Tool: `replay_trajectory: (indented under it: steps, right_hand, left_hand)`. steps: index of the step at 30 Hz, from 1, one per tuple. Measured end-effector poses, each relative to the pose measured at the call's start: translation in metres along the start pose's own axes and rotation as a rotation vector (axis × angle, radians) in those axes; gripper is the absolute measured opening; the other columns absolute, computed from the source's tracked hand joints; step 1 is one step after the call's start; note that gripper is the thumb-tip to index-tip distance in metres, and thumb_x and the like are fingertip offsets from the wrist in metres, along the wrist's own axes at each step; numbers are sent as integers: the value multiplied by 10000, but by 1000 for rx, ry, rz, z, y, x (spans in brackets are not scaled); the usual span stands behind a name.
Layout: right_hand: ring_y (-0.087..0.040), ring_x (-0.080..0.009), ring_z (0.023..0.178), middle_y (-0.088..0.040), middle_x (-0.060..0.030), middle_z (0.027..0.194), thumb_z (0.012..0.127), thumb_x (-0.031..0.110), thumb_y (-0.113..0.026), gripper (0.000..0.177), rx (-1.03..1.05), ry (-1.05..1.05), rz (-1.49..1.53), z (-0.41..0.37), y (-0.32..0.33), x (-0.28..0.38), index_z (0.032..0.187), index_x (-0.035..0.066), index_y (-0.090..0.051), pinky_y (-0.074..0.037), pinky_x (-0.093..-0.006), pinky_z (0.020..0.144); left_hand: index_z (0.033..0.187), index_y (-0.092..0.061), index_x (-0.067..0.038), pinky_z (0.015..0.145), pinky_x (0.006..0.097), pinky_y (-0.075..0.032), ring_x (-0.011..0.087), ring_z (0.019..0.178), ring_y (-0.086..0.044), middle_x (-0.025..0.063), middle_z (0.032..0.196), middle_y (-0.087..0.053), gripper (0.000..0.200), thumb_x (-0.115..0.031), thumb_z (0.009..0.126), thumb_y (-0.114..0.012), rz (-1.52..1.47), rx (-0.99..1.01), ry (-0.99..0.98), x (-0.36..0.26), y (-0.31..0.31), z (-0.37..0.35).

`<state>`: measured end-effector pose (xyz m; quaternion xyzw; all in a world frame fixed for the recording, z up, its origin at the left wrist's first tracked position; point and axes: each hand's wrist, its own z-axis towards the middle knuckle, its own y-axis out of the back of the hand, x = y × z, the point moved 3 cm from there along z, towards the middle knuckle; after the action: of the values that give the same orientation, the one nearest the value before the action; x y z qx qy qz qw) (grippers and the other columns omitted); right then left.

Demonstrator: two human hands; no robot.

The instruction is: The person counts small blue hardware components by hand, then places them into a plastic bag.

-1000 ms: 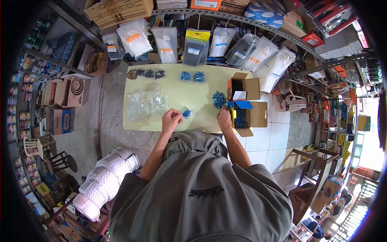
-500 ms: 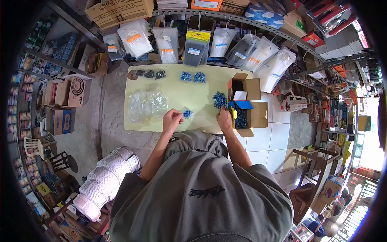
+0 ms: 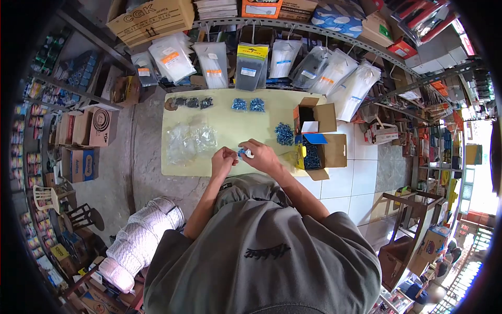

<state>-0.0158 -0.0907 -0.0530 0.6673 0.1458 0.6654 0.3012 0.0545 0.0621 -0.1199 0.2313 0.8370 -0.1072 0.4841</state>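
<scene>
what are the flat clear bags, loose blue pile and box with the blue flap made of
Clear bags: probably thin, glossy plastic; the tabletop shows through and creases catch light. Blue pile: possibly metal or plastic; it glints, but pieces are too small to tell. Box: likely matte cardboard, judging by stiff brown flaps.

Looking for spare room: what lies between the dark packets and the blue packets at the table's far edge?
Only bare tabletop separates the dark packets from the blue packets in the head view.

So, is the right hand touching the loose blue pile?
No, the right hand is beside the left hand, apart from the blue pile.
</scene>
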Motion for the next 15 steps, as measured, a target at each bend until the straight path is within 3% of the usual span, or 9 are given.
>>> replay_trajectory:
  steps: [5, 11, 15]
  right_hand:
    - [-656, -317, 735, -647, -114, 895, 810, 152, -635, 222, -203, -213, -141, -8, 7, -55, 1026, 114, -603, -534, -409, 651]
    - [-608, -370, 932, -586, -193, 1072, 821, 86, -581, 247, -243, -435, -429, -20, 25, -129, 1063, 36, -582, -515, -449, 791]
    - [-598, -383, 966, -568, -214, 1103, 837, 68, -551, 218, -302, -398, -531, -15, 17, -162, 1041, 1, -582, -516, -453, 810]
  left_hand:
    - [823, -589, 23, 583, 257, -519, 140, 639, -623, 84, 732, -630, 106, -78, 811, -622, -1, 8, -2, -4, 3, -3]
    - [839, -598, 16, 592, 258, -515, 129, 631, -606, 81, 730, -630, 119, -93, 803, -629, 31, 19, -18, -4, -1, -2]
    - [835, -595, 13, 592, 259, -516, 128, 634, -608, 81, 723, -630, 118, -95, 804, -632, 13, 27, -11, -3, -2, -3]
